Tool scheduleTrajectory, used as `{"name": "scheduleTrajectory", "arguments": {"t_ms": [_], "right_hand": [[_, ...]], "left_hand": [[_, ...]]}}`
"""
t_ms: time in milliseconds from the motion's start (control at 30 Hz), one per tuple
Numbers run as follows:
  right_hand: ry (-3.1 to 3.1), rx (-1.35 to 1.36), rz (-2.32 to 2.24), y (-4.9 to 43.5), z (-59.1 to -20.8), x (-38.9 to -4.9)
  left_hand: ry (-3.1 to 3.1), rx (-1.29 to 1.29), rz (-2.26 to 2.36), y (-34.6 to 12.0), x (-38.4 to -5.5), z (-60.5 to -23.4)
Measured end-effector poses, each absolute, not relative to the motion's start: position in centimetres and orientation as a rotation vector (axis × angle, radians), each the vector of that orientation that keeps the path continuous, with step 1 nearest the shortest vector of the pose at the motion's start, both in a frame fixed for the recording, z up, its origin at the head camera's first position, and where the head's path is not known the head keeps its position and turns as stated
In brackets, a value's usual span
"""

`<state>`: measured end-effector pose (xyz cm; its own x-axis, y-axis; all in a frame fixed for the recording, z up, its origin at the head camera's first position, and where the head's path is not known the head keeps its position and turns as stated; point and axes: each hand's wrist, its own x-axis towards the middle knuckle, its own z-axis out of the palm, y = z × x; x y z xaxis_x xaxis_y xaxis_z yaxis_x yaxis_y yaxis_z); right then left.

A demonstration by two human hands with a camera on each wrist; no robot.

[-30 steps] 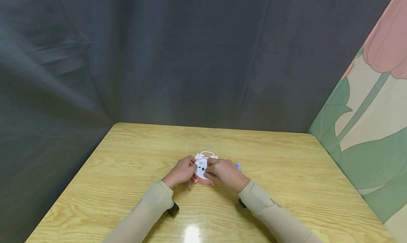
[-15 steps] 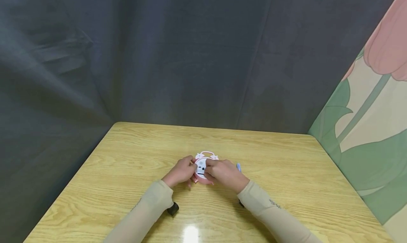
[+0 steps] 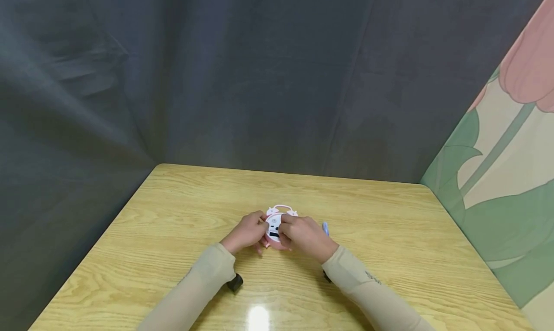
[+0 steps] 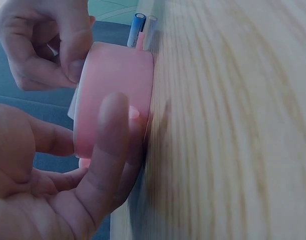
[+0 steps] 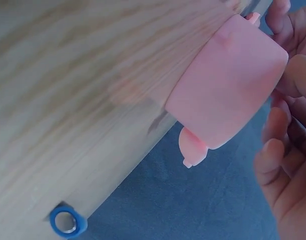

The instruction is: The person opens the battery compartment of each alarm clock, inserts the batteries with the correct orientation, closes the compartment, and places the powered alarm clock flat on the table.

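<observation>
A pink twin-bell alarm clock [image 3: 272,219] lies face down on the wooden table, its white back upward. My left hand [image 3: 247,231] grips the clock's left side, fingers along the pink casing [image 4: 112,75]. My right hand [image 3: 306,235] is curled over the right part of the back, thumb and finger pinched at the battery cover. A dark battery slot [image 3: 274,234] shows beside those fingertips. In the left wrist view a pale edge of the cover [image 4: 72,106] sticks out from the back. The right fingers hide most of the cover in the head view.
A blue battery [image 3: 325,228] lies on the table just right of the clock, behind my right hand; its round end [image 5: 65,221] shows in the right wrist view. A dark curtain [image 3: 277,81] hangs behind the table [image 3: 195,191], and a flowered panel [image 3: 502,215] stands at right.
The dark slot in the clock's back has appeared and grown wider as the right fingers drew the cover up. The left hand keeps its grip and the clock stays in place.
</observation>
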<state>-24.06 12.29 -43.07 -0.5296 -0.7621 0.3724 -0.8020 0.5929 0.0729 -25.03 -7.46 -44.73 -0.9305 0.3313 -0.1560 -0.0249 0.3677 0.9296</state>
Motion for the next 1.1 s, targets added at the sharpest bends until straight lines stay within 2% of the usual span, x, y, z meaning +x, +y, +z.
{"name": "scheduleTrajectory", "arguments": {"t_ms": [333, 833, 1100], "right_hand": [[-2.375, 1.129, 0.333, 14.0, -42.3, -24.5], [-2.526, 0.726, 0.225, 19.0, -42.3, -27.2], [-2.678, 0.616, 0.172, 21.4, -43.1, -27.8]], "left_hand": [[2.289, 0.255, 1.596, -7.5, -25.0, -44.6], [2.308, 0.205, 1.57, -7.4, -24.9, -44.6], [2.324, 0.173, 1.581, -7.1, -24.8, -44.4]]}}
